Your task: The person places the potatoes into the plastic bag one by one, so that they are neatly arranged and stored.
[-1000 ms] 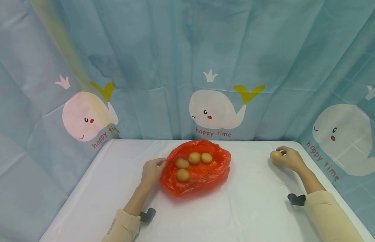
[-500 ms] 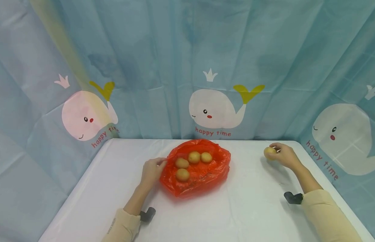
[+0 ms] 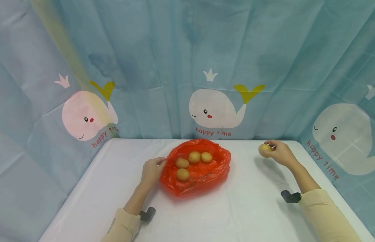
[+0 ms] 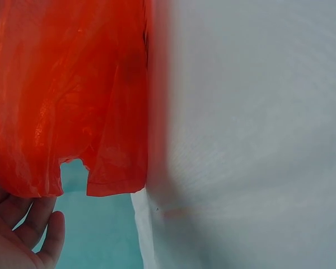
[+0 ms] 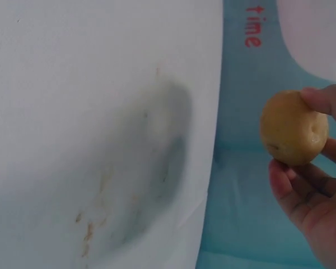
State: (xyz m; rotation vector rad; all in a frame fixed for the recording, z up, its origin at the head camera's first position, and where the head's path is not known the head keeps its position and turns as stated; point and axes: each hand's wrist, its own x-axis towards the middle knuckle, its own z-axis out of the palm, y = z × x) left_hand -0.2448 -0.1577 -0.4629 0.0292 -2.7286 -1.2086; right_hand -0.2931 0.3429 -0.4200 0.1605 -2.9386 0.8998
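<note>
A yellow-brown potato (image 3: 264, 151) is pinched between the thumb and fingers of my right hand (image 3: 283, 155), raised over the table's far right. The right wrist view shows the same potato (image 5: 290, 128) gripped at its sides, its shadow falling on the cloth. My left hand (image 3: 151, 172) holds the left rim of a crumpled red plastic bag (image 3: 205, 179), which lies spread wide at the centre. Inside it sit several potatoes (image 3: 183, 174). From the left wrist, the bag's edge (image 4: 109, 179) hangs over the fingers (image 4: 36, 221) and hides some fingertips.
A white cloth (image 3: 245, 208) covers the table. Behind and beside it hangs a blue curtain (image 3: 163, 111) printed with whales. Brown dirt specks (image 5: 88, 238) mark the cloth on the right. A black wrist mount (image 3: 291, 197) sticks out from the right sleeve.
My right hand has lifted the potato off the table and carried it left and a little away from me. My left hand and the bag have stayed in place.
</note>
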